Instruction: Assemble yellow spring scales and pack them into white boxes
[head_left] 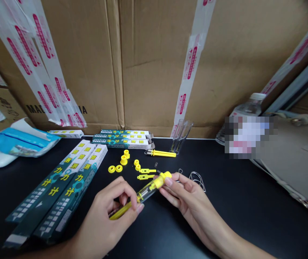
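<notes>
A clear-tubed spring scale [147, 191] slants between my hands, a yellow rod and a metal spring part showing through its wall. My left hand [116, 205] pinches the tube around its lower part. At the upper end, my right hand [184, 192] has thumb and fingers closed on the yellow cap [166, 176]. Just beyond lie two flat yellow slotted pieces [146, 176], small springs [156, 164], several yellow rings and caps [124, 160], and a yellow rod with a metal hook [161, 153]. Bent wire hooks [197, 180] lie behind my right hand.
Long printed boxes [62, 183] lie at left, and more boxes [123, 139] at the back. Clear tubes [181, 136] stand near the cardboard wall [154, 72]. A blue packet [24, 140] is far left; a plastic bottle [248, 106] and a beige bag [294, 154] are right.
</notes>
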Motion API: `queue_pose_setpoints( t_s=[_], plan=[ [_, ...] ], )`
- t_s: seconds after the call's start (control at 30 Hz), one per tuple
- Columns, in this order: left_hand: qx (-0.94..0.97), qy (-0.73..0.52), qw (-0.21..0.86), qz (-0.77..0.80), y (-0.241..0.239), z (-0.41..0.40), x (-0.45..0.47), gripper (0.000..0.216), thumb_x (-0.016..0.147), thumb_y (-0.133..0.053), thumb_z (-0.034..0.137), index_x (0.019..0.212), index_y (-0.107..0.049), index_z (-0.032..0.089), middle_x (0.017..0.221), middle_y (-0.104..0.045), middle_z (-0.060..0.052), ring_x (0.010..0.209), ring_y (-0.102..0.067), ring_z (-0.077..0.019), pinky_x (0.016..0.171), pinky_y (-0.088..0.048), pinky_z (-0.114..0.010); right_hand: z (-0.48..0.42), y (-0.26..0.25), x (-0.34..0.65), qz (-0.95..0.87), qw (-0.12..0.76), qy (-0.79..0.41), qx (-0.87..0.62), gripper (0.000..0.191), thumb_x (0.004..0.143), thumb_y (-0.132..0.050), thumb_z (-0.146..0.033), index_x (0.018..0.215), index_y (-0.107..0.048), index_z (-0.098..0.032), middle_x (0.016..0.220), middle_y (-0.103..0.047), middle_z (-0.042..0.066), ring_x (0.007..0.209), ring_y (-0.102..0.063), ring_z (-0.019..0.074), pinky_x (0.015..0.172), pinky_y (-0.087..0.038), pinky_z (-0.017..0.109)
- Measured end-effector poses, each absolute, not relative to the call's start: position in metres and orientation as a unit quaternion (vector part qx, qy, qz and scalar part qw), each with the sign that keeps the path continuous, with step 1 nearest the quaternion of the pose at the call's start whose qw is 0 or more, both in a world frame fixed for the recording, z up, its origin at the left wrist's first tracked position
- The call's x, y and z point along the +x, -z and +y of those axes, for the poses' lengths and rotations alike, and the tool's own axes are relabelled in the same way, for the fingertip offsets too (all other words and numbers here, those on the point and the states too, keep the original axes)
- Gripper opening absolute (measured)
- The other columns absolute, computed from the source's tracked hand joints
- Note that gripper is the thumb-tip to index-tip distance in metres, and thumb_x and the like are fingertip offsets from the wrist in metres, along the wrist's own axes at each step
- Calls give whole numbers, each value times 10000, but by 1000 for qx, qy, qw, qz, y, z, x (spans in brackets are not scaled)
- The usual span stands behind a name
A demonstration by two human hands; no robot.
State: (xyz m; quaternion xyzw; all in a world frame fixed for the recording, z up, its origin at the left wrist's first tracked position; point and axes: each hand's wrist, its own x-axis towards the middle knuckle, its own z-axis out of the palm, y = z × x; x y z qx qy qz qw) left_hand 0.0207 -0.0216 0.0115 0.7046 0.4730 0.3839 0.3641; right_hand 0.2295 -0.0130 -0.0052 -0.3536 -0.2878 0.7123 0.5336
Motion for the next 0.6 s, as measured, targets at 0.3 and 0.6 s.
queue_pose_setpoints(
  t_s=[0.3, 0.6],
  plan=[
    [693, -389, 366, 485, -12, -22, 23, 198, 813, -604, 232, 634, -524, 212, 679, -477, 25, 596, -479, -127, 500, -384, -206, -15, 1, 229, -284, 537, -703, -369, 511, 763, -857, -285, 1242, -693, -213, 919, -787, 24, 921, -735, 142, 975, -563, 298],
    [685, -397, 377, 480, 1, -22, 20, 202, 858, -589, 260, 670, -528, 216, 715, -473, 21, 608, -470, -127, 504, -354, -223, -12, 3, 230, -304, 524, -698, -382, 351, 748, -864, -298, 1073, -783, -194, 995, -786, 51, 946, -733, 159, 905, -594, 256]
  ],
)
